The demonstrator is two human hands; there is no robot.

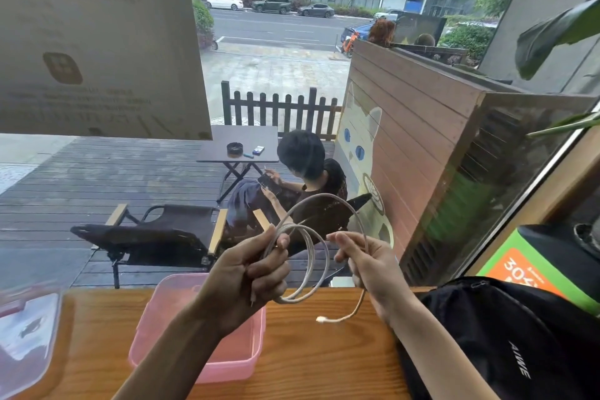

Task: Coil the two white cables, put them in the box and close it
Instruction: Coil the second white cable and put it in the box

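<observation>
Head view: left hand [250, 273] pinches coiled loops of 1 white cable [311, 256]; right hand [370, 265] pinches its outer loop, plug dangling below. Open pink box [227, 367] sits under the left forearm.

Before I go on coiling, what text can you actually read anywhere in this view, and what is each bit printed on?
"AIWE": white letters on the black backpack, reading down its side.
"304": partial white digits on the orange and green sign; the rest is cut off.
Poster on the window: several lines of print, too faint and blurred to read.
</observation>
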